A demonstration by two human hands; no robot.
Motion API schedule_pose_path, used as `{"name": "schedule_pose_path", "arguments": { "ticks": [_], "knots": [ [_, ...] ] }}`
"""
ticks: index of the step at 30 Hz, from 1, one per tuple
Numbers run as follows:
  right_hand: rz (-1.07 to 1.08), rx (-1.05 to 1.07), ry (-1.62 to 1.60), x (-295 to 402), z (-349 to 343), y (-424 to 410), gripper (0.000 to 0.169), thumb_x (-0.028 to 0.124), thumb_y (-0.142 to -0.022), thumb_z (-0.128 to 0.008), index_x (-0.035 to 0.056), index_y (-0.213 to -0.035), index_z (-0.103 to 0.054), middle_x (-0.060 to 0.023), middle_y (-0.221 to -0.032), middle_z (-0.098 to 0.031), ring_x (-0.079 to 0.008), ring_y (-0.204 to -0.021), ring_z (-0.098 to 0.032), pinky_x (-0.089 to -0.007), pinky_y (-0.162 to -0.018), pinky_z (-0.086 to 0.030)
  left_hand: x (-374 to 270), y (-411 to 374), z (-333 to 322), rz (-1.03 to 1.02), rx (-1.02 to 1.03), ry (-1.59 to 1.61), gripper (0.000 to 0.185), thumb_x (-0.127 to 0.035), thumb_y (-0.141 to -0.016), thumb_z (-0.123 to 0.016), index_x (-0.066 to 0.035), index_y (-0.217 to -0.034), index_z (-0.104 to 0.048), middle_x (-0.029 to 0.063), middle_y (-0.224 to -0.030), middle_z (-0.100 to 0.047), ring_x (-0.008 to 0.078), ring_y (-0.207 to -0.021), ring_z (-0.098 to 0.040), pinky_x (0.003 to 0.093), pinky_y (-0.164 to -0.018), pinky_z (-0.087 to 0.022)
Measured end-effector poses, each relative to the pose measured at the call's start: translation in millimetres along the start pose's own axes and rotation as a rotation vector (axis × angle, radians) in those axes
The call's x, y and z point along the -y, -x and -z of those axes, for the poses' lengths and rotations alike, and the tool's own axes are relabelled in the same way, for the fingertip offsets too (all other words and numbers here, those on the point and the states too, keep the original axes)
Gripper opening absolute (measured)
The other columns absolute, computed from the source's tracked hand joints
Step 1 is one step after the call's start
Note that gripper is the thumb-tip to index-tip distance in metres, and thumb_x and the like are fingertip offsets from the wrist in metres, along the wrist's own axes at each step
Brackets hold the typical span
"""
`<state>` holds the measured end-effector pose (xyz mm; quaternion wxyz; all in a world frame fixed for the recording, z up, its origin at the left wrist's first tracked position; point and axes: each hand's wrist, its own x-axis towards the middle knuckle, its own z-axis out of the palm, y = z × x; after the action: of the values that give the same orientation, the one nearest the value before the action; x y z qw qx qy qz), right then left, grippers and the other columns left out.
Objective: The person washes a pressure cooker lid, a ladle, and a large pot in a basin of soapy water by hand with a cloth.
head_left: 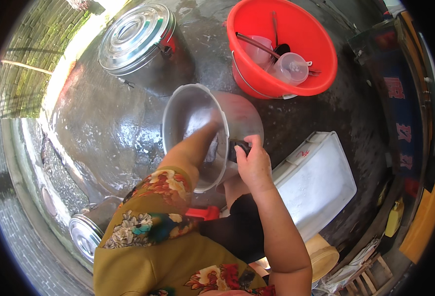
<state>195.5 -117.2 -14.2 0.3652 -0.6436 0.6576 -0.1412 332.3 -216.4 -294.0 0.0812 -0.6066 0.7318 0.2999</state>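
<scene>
A large metal pot (244, 111) lies tipped with its pale rim facing left, in front of my body. My left forearm passes over the rim into the pot. My left hand (215, 117) is blurred deep inside, so its fingers and anything in them cannot be made out. A whitish, wet-looking patch (211, 151) shows on the inner wall below the forearm. On the pot's right side, my right hand (253, 155) grips a black handle (238, 150) between thumb and fingers.
A lidded steel barrel (136, 40) stands beyond, left of a red bucket (282, 44) holding plastic jugs and ladles. A white plastic crate (317, 185) is at the right, with a yellow bottle (394, 218) farther out. Another steel lid (84, 236) lies lower left. The concrete floor (102, 122) is wet.
</scene>
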Motion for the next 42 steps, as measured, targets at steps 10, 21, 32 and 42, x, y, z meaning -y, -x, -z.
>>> {"name": "schedule_pose_path", "arguments": {
  "ticks": [10,21,32,42],
  "knots": [
    [-0.122,-0.114,-0.121,-24.8,10.3,-3.2,0.032,0.020,-0.083,-0.061,0.0025,-0.106,-0.047,-0.0230,-0.087,-0.063,-0.0406,-0.083,-0.061,-0.0448,-0.074,-0.047,-77.5,78.3,-97.4,-0.140,0.299,0.407,0.051,-0.046,-0.082,-0.055,-0.002,-0.107,-0.062,0.0170,-0.108,-0.059,0.0292,-0.101,-0.056,0.0474,-0.092,-0.035],
    [-0.109,-0.030,-0.115,-1.6,6.2,3.6,0.032,0.019,-0.082,-0.062,0.0010,-0.105,-0.049,-0.0212,-0.093,-0.063,-0.0364,-0.088,-0.061,-0.0409,-0.079,-0.047,28.2,-20.2,-118.5,0.152,-0.023,1.789,0.041,-0.041,-0.083,-0.056,-0.002,-0.095,-0.063,0.0144,-0.085,-0.063,0.0218,-0.078,-0.062,0.0322,-0.069,-0.052],
    [-0.061,-0.071,-0.110,-10.7,4.0,3.2,0.032,0.019,-0.085,-0.058,0.0004,-0.107,-0.045,-0.0251,-0.088,-0.062,-0.0417,-0.084,-0.060,-0.0450,-0.075,-0.047,63.3,3.4,12.9,-0.488,-0.182,-0.451,0.045,-0.026,-0.079,-0.056,-0.013,-0.122,-0.052,0.0085,-0.122,-0.049,0.0260,-0.122,-0.042,0.0428,-0.099,-0.036],
    [-0.090,-0.104,-0.089,-14.6,9.3,-6.0,0.033,0.020,-0.085,-0.059,0.0019,-0.109,-0.044,-0.0255,-0.090,-0.062,-0.0426,-0.085,-0.060,-0.0458,-0.076,-0.047,-24.8,120.3,-80.8,-0.357,0.424,0.449,0.038,-0.025,-0.075,-0.061,-0.007,-0.109,-0.062,0.0167,-0.109,-0.061,0.0325,-0.099,-0.057,0.0420,-0.088,-0.043]
  ]
}}
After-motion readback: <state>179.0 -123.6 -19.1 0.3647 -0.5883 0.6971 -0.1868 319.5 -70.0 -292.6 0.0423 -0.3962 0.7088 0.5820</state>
